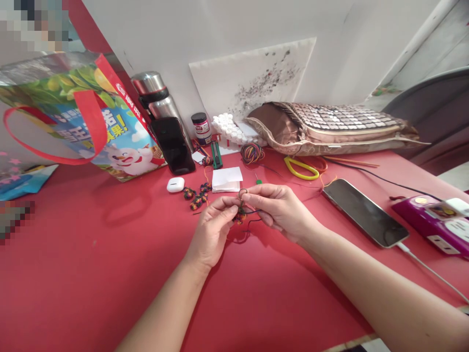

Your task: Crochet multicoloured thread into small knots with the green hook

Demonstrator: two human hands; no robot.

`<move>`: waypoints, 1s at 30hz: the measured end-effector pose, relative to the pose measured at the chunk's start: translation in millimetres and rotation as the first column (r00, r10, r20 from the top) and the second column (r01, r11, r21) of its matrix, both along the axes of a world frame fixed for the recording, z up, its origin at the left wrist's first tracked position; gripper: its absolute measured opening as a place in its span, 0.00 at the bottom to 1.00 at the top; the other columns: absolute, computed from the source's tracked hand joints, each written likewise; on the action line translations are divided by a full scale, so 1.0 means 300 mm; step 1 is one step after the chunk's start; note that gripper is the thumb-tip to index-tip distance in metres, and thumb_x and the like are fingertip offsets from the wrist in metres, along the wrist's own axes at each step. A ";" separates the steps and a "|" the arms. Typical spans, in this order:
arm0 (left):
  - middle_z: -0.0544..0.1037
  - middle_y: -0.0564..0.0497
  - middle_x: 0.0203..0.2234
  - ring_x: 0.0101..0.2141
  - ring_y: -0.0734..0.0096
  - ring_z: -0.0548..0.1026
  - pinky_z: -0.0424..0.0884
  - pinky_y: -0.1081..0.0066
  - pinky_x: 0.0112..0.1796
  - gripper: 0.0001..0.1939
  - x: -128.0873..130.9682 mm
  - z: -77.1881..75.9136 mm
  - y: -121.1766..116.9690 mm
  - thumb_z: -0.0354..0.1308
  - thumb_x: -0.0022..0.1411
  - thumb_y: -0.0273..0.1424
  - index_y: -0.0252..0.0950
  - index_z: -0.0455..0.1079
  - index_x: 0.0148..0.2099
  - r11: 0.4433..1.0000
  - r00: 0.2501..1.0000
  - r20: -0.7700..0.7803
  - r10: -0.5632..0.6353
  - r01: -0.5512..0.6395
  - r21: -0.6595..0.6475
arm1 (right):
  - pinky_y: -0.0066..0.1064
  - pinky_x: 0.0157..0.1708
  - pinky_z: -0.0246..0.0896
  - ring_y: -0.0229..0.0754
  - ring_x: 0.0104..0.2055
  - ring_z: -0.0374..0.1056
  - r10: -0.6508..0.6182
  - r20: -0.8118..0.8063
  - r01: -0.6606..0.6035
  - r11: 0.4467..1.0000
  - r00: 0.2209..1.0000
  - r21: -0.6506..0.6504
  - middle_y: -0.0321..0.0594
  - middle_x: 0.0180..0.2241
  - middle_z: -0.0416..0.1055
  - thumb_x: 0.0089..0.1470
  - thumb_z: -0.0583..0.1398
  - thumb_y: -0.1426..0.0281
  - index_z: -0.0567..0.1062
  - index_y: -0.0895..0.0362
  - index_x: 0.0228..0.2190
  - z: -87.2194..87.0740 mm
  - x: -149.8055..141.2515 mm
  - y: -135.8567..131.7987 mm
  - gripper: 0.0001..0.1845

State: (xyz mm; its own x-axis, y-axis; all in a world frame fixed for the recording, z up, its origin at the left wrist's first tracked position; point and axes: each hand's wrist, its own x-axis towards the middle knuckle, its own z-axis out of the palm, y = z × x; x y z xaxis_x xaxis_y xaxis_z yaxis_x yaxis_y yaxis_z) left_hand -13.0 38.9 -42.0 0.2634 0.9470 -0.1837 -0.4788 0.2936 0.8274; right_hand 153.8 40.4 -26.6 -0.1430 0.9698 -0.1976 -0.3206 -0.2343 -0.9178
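My left hand (217,222) pinches a small knotted piece of multicoloured cord (240,217) between thumb and fingers, just above the red table. Thumb and forefinger of my right hand (278,205) are closed on a thin dark loop of the cord (242,192) standing up from that piece. Loose dark cord ends hang below both hands. More knotted cord pieces (200,199) lie to the left, beside a white earbud case (176,185). Behind my hands are a folded white paper (227,180) and a small green-handled tool (259,181).
Across the back stand a shopping bag (120,142), a steel flask (161,105), a black phone (174,146), a jar (201,128) and a cord ball (252,153). Yellow-handled scissors (301,169), a charging phone (366,210) and a purple power strip (432,225) lie rightward.
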 end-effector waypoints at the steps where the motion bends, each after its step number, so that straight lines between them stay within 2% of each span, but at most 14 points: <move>1: 0.86 0.51 0.32 0.34 0.73 0.81 0.74 0.75 0.40 0.11 -0.001 -0.001 0.000 0.79 0.48 0.33 0.37 0.84 0.35 1.000 1.000 0.000 -0.002 0.002 -0.007 | 0.21 0.09 0.36 0.26 0.12 0.50 -0.006 0.007 0.006 1.000 1.000 -0.001 0.30 0.15 0.68 0.44 0.77 0.57 0.84 0.59 0.29 0.000 0.000 0.001 0.19; 3: 0.86 0.51 0.31 0.32 0.74 0.80 0.75 0.75 0.38 0.12 -0.003 -0.002 -0.001 0.79 0.48 0.32 0.36 0.84 0.35 1.000 1.000 0.003 -0.003 0.003 -0.017 | 0.22 0.09 0.36 0.26 0.12 0.49 -0.021 0.015 0.022 1.000 1.000 -0.008 0.29 0.14 0.66 0.43 0.77 0.57 0.84 0.59 0.30 0.001 0.001 0.003 0.19; 7: 0.85 0.50 0.30 0.29 0.72 0.80 0.76 0.72 0.34 0.11 -0.006 0.005 -0.004 0.78 0.49 0.31 0.37 0.83 0.36 1.000 1.000 -0.018 -0.009 0.009 -0.007 | 0.22 0.10 0.36 0.26 0.12 0.51 -0.052 0.013 0.053 0.998 0.999 -0.031 0.30 0.16 0.69 0.41 0.78 0.58 0.84 0.59 0.30 0.002 0.002 0.007 0.19; 11: 0.85 0.48 0.37 0.34 0.68 0.81 0.78 0.71 0.35 0.12 -0.007 0.012 -0.011 0.74 0.52 0.28 0.37 0.82 0.41 0.997 0.995 -0.097 0.029 -0.022 0.079 | 0.22 0.10 0.35 0.25 0.12 0.51 -0.081 0.004 0.081 0.996 0.997 -0.034 0.31 0.18 0.71 0.41 0.78 0.60 0.85 0.60 0.30 -0.002 0.002 0.011 0.18; 15: 0.84 0.45 0.45 0.38 0.64 0.81 0.79 0.68 0.34 0.15 -0.006 0.006 -0.019 0.71 0.56 0.28 0.37 0.81 0.48 0.985 0.989 -0.147 0.016 0.009 0.172 | 0.22 0.09 0.35 0.25 0.12 0.52 -0.097 -0.029 0.097 0.995 0.995 -0.027 0.34 0.22 0.76 0.40 0.78 0.60 0.85 0.60 0.31 -0.005 0.002 0.012 0.19; 18: 0.83 0.43 0.48 0.42 0.61 0.81 0.81 0.65 0.39 0.14 -0.005 -0.004 -0.022 0.70 0.59 0.29 0.37 0.80 0.49 0.976 0.986 -0.163 0.022 0.014 0.218 | 0.22 0.09 0.35 0.25 0.12 0.53 -0.098 -0.033 0.097 0.995 0.995 -0.029 0.34 0.22 0.77 0.39 0.78 0.60 0.85 0.60 0.31 -0.002 0.003 0.011 0.20; 22: 0.83 0.44 0.46 0.42 0.61 0.81 0.81 0.65 0.41 0.14 -0.004 -0.007 -0.024 0.71 0.59 0.29 0.38 0.81 0.48 0.971 0.987 -0.157 0.033 0.006 0.241 | 0.22 0.09 0.35 0.25 0.12 0.52 -0.098 -0.021 0.097 0.995 0.995 -0.024 0.34 0.21 0.76 0.37 0.79 0.59 0.85 0.60 0.32 0.000 0.002 0.011 0.22; 27: 0.83 0.46 0.42 0.41 0.63 0.81 0.80 0.66 0.43 0.14 -0.003 0.007 -0.025 0.73 0.57 0.28 0.37 0.81 0.46 0.974 0.976 -0.212 0.054 -0.006 0.225 | 0.23 0.10 0.34 0.27 0.12 0.50 -0.062 0.027 0.062 0.998 0.998 -0.004 0.28 0.13 0.65 0.43 0.77 0.56 0.85 0.59 0.32 -0.006 -0.003 0.007 0.21; 30: 0.82 0.49 0.37 0.34 0.66 0.82 0.80 0.66 0.39 0.13 -0.002 0.014 -0.025 0.74 0.55 0.28 0.37 0.79 0.44 0.985 0.980 -0.198 0.012 0.022 0.168 | 0.23 0.10 0.35 0.27 0.13 0.51 -0.050 0.045 0.050 0.999 0.998 0.013 0.31 0.17 0.69 0.45 0.76 0.55 0.85 0.60 0.34 -0.006 -0.004 0.005 0.22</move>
